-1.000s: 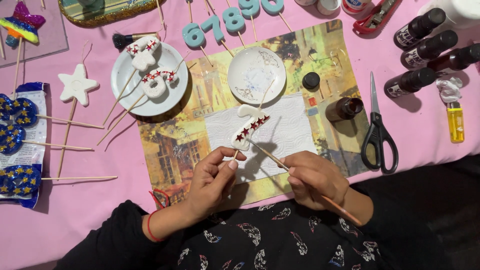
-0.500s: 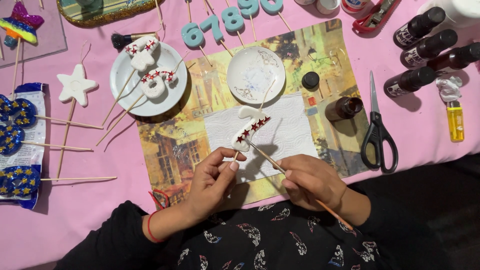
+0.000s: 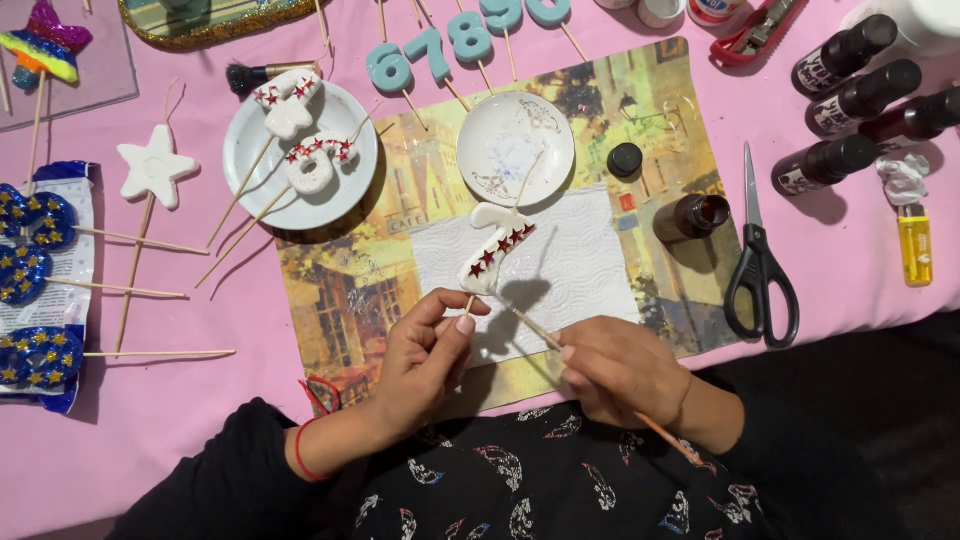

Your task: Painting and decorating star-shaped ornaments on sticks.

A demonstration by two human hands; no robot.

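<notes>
Two hands work close to the body: the left hand (image 3: pixel 425 355) pinches the thin stick of a white number-shaped topper (image 3: pixel 495 250) dotted with small red stars, holding it just above the white paper towel (image 3: pixel 590 260), while the right hand (image 3: pixel 615 365) is closed around a fine brush (image 3: pixel 530 325) whose tip meets the topper's lower end. Doing this well probably means keeping the stick steady between the fingertips and touching the tip lightly, so the stars are not smeared. Farther off sit a small white dish (image 3: pixel 515 150), an open brown bottle (image 3: pixel 692 216) and black scissors (image 3: pixel 760 270).
</notes>
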